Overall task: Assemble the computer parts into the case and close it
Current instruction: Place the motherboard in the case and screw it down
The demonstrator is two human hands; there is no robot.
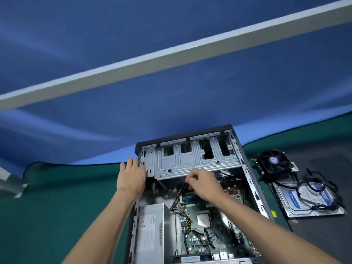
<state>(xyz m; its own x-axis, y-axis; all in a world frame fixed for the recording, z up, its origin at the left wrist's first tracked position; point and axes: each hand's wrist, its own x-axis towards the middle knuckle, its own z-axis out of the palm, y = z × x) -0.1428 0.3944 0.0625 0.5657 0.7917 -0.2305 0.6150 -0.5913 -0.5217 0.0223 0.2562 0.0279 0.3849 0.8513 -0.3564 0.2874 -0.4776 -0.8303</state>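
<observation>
Open PC case (255,189) lies flat on a green mat, side panel off; the left hand (131,178) rests flat w/ straight fingers against the case's outer wall by the drive cage (194,161), likely to keep the case from sliding. Just right of it, the right hand (203,184) has fingers curled, pinching a dark cable (180,195) under the cage edge, probably routing it to the motherboard (200,231) below the wrist. Well right of that hand, outside the case, a cooler fan (274,161) and hard drive (297,201) wait w/ loose leads, not yet fitted
</observation>
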